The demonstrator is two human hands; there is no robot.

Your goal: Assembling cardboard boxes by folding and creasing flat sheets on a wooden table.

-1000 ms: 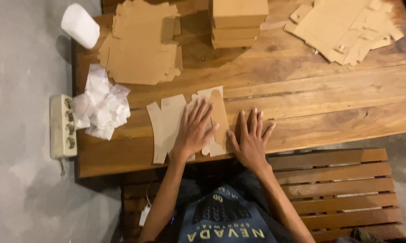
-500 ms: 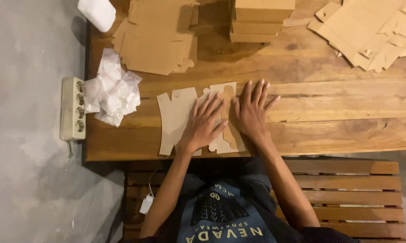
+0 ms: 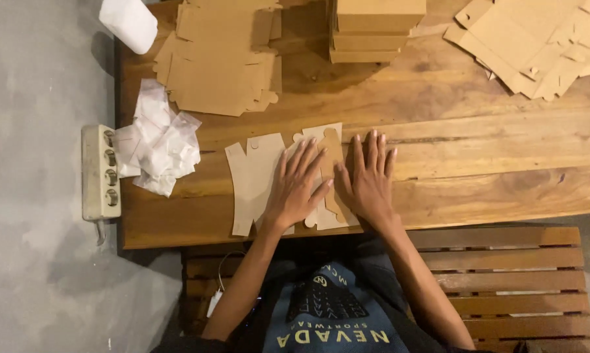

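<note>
A: Now, largest first. What carries everything?

B: A wooden table [image 3: 478, 150], long planks, seen from above. Below its near edge, a slatted wooden bench [image 3: 504, 274]. Grey floor [image 3: 33, 261] on the left.

A: Next in size?

B: Three lots of cardboard along the far side. A loose pile of flat cutouts [image 3: 220, 62] at far left. A squared stack of folded boxes [image 3: 373, 29] at far centre, edges aligned. A fanned heap of flat cutouts [image 3: 537, 42] at far right, partly cut off by the frame.

A: The piece being worked?

B: One flat cardboard cutout [image 3: 252, 180], pale brown, lying on the near part of the table, close to the near edge and left of centre. Tabs and notches show along its top edge. It lies flat on the wood, well apart from the three piles.

A: Hands?

B: Left hand [image 3: 298, 189]: flat, fingers spread, palm down on the middle of the cutout. Right hand [image 3: 368, 186]: likewise flat and spread, palm down, resting on the cutout's right end and partly on bare wood. Neither grips anything; both press. The thumbs are near each other, almost touching.

A: Smaller items?

B: A bunch of crumpled clear plastic bags [image 3: 157, 147] near the table's left edge, left of the cutout and apart from it. A white power strip [image 3: 101, 173] on the floor, just beside the table's left edge. A white roll-shaped object [image 3: 128, 23] at the table's far left corner; its kind cannot be told.
</note>
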